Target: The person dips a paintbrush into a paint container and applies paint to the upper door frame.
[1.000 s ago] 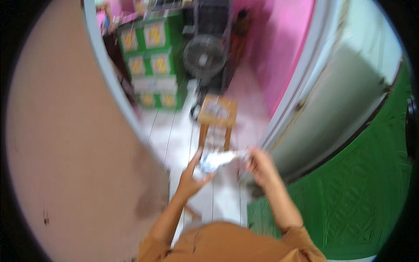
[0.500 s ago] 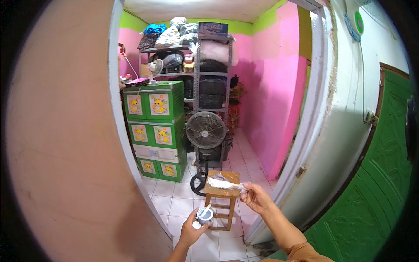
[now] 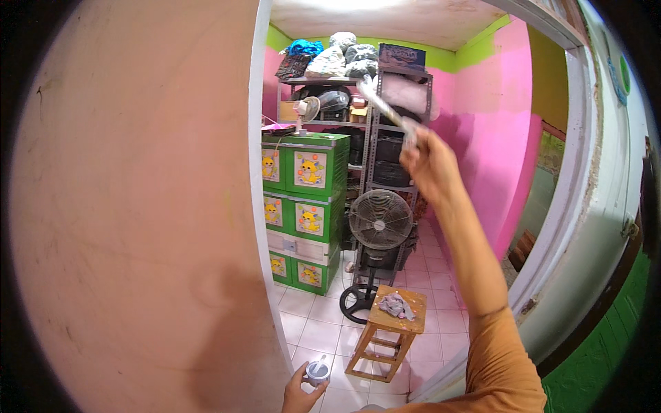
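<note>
My left hand point(image 3: 303, 387), low in the view, is closed around a small round pot point(image 3: 318, 376) with greyish contents. A white stick point(image 3: 321, 361) leans in the pot. My right hand point(image 3: 432, 165) is raised in the doorway and grips a paintbrush-like tool point(image 3: 385, 109) by its lower end. The tool's long white head is blurred and points up and left, in front of the shelves. Its exact kind is unclear. On a wooden stool point(image 3: 409, 323) below lies a crumpled greyish rag point(image 3: 397, 306).
A white door frame point(image 3: 265, 206) borders a plain wall point(image 3: 151, 206) on the left; another jamb point(image 3: 585, 172) stands right. Inside are a green drawer cabinet point(image 3: 334, 227), a standing fan point(image 3: 381, 219), and a metal shelf point(image 3: 372, 131) stacked with bags. A green door point(image 3: 620, 330) is at the right edge.
My right hand has lifted the tool from above the stool to shelf height, tilting it upward. The rag now shows fully. The view has turned left, and my left hand with the pot sits lower.
</note>
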A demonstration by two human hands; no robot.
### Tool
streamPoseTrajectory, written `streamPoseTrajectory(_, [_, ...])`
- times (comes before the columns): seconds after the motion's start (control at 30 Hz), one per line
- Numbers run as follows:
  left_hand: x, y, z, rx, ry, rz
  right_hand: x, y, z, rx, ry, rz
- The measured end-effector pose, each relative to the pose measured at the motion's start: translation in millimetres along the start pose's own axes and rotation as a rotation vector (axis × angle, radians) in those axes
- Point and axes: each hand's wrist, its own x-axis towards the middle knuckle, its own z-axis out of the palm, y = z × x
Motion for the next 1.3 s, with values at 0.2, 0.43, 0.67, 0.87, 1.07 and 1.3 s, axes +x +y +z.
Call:
streamPoseTrajectory(0.2, [3.8, -40.9, 0.1, 0.159, 0.212, 0.075, 154.4, -15.8, 59.8, -0.109, -0.195, -0.301])
streamPoseTrajectory(0.43, [23.1, -18.8, 13.4, -0.091, 0.347, -0.2, 295.9, -32.5, 127.1, -0.295, -0.036, -0.602])
streamPoseTrajectory(0.67, [37.3, -9.7, 15.7, -0.19, 0.479, -0.264, 322.5, -48.6, 165.3, -0.503, 0.145, -0.622])
streamPoseTrajectory(0.87, [46.8, -7.3, 8.1, -0.194, 0.523, -0.247, 321.5, -67.7, 142.2, -0.304, 0.173, -0.912])
streamPoseTrajectory(1.07, [44.2, -40.2, -6.8, 0.12, 0.441, -0.107, 312.1, -32.1, 152.0, -0.505, 0.32, -0.992])
streamPoseTrajectory(1.3, [43.0, -36.1, -12.9, 0.249, 0.388, -0.096, 348.2, -60.5, 149.4, -0.496, 0.419, -1.113])
